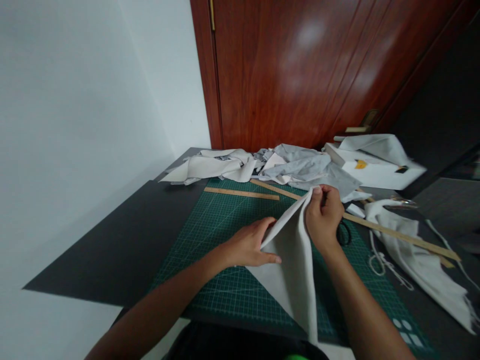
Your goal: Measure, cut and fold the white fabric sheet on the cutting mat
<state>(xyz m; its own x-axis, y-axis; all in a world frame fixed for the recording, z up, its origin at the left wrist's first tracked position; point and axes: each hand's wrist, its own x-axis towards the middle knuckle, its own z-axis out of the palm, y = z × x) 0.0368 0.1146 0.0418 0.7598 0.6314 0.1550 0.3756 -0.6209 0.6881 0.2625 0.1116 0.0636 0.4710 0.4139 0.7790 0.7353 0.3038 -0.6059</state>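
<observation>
Green cutting mat (225,225) lies beneath my hands: right hand (324,215) pinches the white fabric (292,265) corner up, left hand (249,247) presses flat, fingers spread, beside the fold.

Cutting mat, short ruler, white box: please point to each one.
Cutting mat (210,235), head view, bare left part.
Short ruler (242,193), head view, its middle.
White box (378,172), head view, its front side.
</observation>
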